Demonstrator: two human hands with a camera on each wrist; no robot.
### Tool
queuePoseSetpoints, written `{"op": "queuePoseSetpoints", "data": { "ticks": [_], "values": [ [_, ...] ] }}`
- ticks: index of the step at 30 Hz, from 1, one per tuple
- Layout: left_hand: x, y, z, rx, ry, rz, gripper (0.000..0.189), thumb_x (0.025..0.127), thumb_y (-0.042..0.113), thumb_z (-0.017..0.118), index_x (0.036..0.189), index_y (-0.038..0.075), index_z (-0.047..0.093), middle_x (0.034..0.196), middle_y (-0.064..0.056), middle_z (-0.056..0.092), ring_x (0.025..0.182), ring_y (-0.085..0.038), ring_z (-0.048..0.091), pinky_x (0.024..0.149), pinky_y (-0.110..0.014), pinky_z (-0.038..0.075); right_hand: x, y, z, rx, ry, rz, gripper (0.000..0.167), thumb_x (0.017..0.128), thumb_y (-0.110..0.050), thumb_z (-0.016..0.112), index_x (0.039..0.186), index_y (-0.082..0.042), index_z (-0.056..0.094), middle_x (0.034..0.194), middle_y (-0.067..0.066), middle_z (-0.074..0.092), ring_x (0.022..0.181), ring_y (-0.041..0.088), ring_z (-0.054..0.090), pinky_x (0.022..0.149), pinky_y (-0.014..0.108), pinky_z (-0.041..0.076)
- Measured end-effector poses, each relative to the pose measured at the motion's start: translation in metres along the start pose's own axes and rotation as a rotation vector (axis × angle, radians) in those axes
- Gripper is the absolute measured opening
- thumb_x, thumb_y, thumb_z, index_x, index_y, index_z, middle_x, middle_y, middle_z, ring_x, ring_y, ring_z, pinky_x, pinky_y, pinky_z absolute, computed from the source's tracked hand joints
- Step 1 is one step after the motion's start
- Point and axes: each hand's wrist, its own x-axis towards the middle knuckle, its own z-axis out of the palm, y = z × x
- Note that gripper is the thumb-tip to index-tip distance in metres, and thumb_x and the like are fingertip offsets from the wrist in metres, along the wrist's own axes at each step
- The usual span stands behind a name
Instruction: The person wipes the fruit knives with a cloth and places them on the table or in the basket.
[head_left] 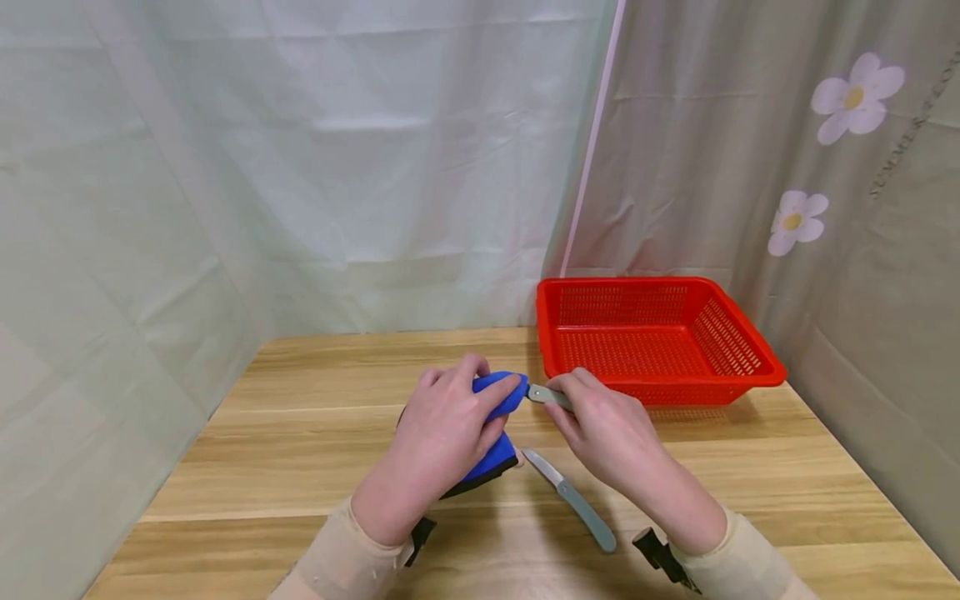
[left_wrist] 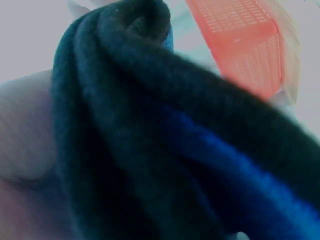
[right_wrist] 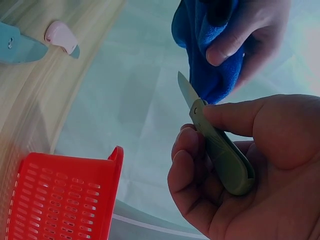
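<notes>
My right hand [head_left: 603,421] grips the grey-green handle of a folding knife [right_wrist: 220,150], thumb along its side. The blade points toward a blue cloth with black edging [head_left: 495,458], and its tip shows beside the cloth in the right wrist view. The cloth is bunched in my left hand [head_left: 457,417], whose fingers pinch it around the blade end in the head view. Dark folds of the cloth fill most of the left wrist view. Below the hands, a second folding knife [head_left: 577,504] lies unfolded on the table, its blade pointing up and left.
A red perforated plastic basket [head_left: 660,390] stands at the back right of the wooden table [head_left: 300,433]. A small pink object [right_wrist: 60,35] lies near the second knife's blade, mostly hidden by the cloth in the head view. Pale curtains [head_left: 405,167] hang behind the table and at its sides.
</notes>
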Motion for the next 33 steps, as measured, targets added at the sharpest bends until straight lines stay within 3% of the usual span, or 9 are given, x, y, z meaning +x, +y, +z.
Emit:
{"op": "queuePoseSetpoints", "data": {
  "ticks": [14,33],
  "values": [
    [-0.001,-0.01,0.0,0.014,-0.018,-0.052,0.044,0.097,0.033,0.088,0.139,0.025,0.079,0.127,-0.016,0.069,0.105,-0.03,0.075,0.089,-0.052,0.059,-0.001,-0.002,-0.003,-0.009,0.013,0.008,0.021,0.1,-0.017,0.085,0.117,-0.01,0.076,0.091,-0.002,0.059,0.065,0.008,0.05,0.054,0.026,0.045],
    [-0.001,-0.025,-0.002,0.037,-0.023,-0.078,0.041,0.099,0.027,0.085,0.139,0.023,0.079,0.122,-0.016,0.067,0.094,-0.028,0.075,0.083,-0.051,0.058,-0.004,0.002,-0.011,-0.034,0.028,0.02,0.016,0.101,-0.019,0.084,0.113,-0.012,0.076,0.091,-0.004,0.059,0.064,0.008,0.048,0.054,0.027,0.045]
  ]
}}
